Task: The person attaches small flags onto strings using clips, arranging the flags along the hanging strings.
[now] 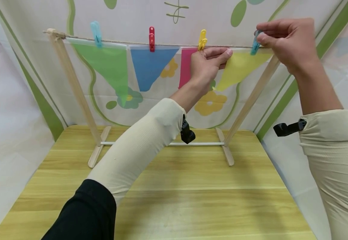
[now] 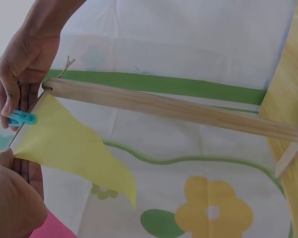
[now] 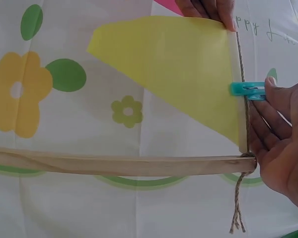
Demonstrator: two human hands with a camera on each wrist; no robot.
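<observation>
A yellow pennant (image 1: pixel 241 66) hangs at the right end of a twine line (image 1: pixel 174 44). My left hand (image 1: pixel 208 63) pinches its upper left corner between thumb and fingers. At the pennant's top edge, my right hand (image 1: pixel 294 43) pinches the handles of a blue clothespin (image 3: pixel 247 89), whose jaws sit over the edge and the twine. A pink pennant (image 1: pixel 186 65) is partly hidden behind my left hand, with a yellow clothespin (image 1: pixel 202 39) above it. Further left hang a blue pennant (image 1: pixel 152 65) with a red clothespin (image 1: pixel 151 40) and a green pennant (image 1: pixel 107 61) with a light blue clothespin (image 1: pixel 96 34).
The twine is tied between two wooden posts, left (image 1: pixel 74 86) and right (image 1: pixel 252 100), joined low down by a white rod (image 1: pixel 198 144). The stand rests on a wooden table (image 1: pixel 174 206). Behind it is a white cloth backdrop (image 1: pixel 137 20) with printed flowers.
</observation>
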